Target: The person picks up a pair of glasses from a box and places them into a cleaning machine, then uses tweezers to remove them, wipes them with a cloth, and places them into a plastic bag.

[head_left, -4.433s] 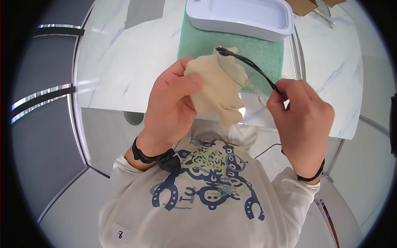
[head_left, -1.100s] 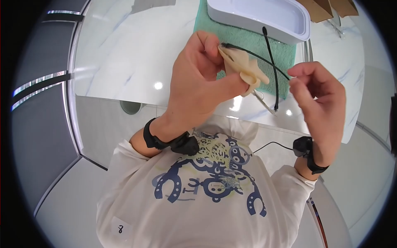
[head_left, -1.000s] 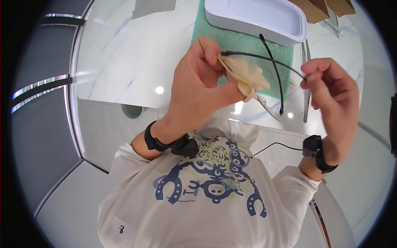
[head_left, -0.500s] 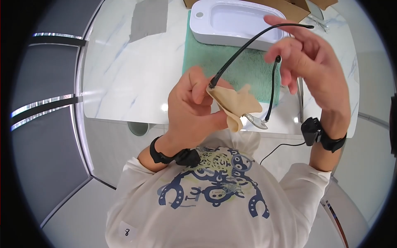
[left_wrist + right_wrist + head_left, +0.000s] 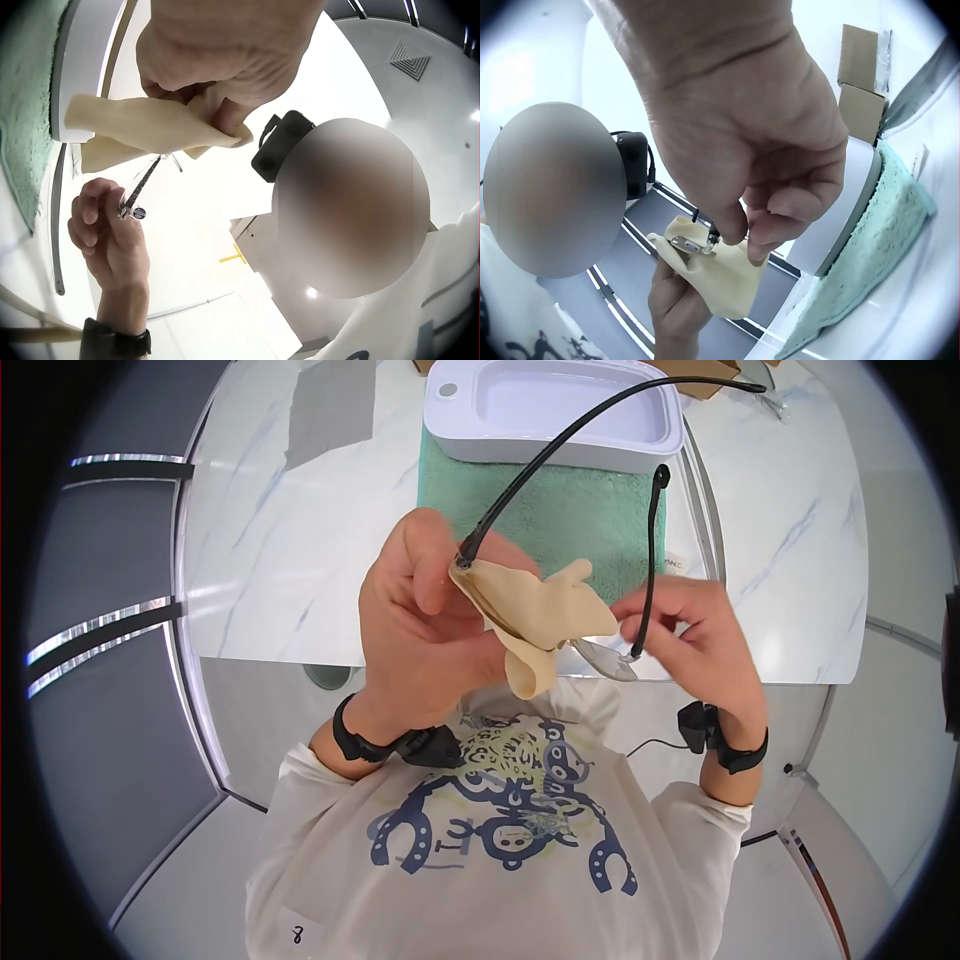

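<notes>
My left hand [image 5: 420, 630] grips a beige cloth [image 5: 550, 605] folded around one lens of a pair of eyeglasses [image 5: 545, 456]. Both black temples are unfolded and point away from the body. The other lens [image 5: 606, 660], clear and thin-rimmed, sticks out of the cloth on the right. My right hand [image 5: 705, 650] has thumb and index finger pinched at the right-hand temple close to its hinge. In the right wrist view, those fingertips are right by the hinge [image 5: 712, 237], beside the cloth. The wrapped lens is hidden.
Behind the hands, a white oblong basin [image 5: 555, 452] stands on a green towel [image 5: 530, 500]. To its right lies a long narrow metal strip [image 5: 712, 525]. A grey sheet [image 5: 332, 410] is at the table's back left, and cardboard boxes [image 5: 705, 378] are at the back right.
The right hand has swung from above the basin down to the right-hand hinge; earlier it held the other temple's end. The left hand first pressed the cloth on a lens and now wraps it around.
</notes>
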The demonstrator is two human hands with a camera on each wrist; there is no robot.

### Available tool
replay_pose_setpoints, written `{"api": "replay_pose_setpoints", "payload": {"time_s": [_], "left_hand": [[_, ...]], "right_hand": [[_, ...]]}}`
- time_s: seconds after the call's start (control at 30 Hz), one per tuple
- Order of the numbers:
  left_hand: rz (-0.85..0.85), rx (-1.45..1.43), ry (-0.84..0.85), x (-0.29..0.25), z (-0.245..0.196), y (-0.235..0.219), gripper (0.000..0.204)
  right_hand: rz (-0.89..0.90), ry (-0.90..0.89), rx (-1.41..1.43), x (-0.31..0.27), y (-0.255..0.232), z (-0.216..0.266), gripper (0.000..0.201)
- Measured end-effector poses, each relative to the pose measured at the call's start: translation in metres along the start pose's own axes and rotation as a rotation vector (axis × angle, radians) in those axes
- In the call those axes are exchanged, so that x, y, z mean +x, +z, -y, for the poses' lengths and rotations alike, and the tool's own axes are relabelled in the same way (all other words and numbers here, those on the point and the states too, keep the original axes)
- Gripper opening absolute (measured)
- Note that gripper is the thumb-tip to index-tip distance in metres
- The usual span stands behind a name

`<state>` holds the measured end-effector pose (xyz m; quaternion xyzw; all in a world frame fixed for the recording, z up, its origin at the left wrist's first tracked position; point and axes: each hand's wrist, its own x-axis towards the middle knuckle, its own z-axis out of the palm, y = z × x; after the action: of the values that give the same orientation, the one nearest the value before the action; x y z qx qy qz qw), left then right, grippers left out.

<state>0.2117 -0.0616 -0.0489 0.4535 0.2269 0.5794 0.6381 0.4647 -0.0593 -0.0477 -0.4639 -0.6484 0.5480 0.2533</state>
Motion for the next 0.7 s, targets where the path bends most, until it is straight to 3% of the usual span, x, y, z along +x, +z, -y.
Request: {"api": "replay_pose_setpoints", "payload": {"time_s": [0.1,0.17,0.23,0.37,0.7], "left_hand": [[-0.015,0.038,0.024,0.002,0.000,-0.007,0.051],[-0.023,0.057,0.020,-0.001,-0.002,-0.005,0.051],[-0.116,0.053,-0.043,0.003,-0.005,0.002,0.065],[-0.146,-0.023,-0.064,0.002,-0.008,-0.001,0.063],[-0.136,-0.054,-0.072,0.003,-0.010,-0.023,0.054]], "right_hand": [[0.040,-0.028,0.043,0.001,0.006,0.001,0.013],[0.001,0.163,0.285,-0.004,0.007,0.001,0.013],[-0.041,0.159,0.379,-0.004,0.013,0.005,0.012],[-0.099,0.161,0.552,-0.006,0.019,-0.002,0.006],[0.040,0.299,0.407,-0.001,0.026,0.010,0.006]]}}
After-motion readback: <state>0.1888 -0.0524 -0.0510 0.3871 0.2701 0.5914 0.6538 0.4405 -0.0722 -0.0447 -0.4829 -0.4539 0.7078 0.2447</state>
